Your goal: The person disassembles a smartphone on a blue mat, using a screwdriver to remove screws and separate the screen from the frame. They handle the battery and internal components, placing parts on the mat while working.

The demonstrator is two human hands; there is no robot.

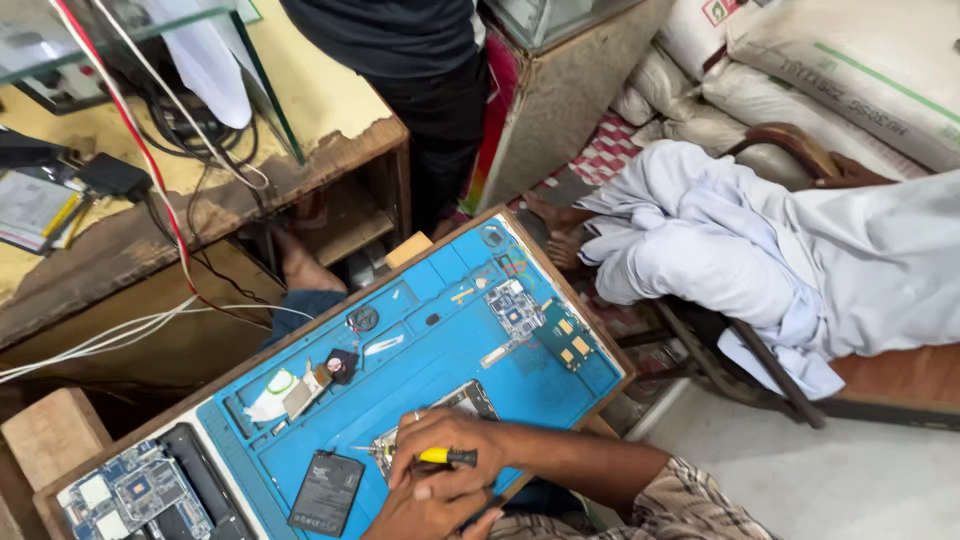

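Both hands meet low over the blue silicone repair mat (440, 350). My right hand (447, 442) is closed around a slim screwdriver with a yellow and black handle (432, 456), its tip on the opened silver phone frame (440, 420). My left hand (425, 508) rests just beneath, fingers curled; whether it grips anything I cannot tell. Just beside them lies a flat black battery (326, 493); a green circuit board (516, 310) sits farther up the mat.

Matt blue rubbery mat (440, 360) on worn, chipped wooden board (560, 285).
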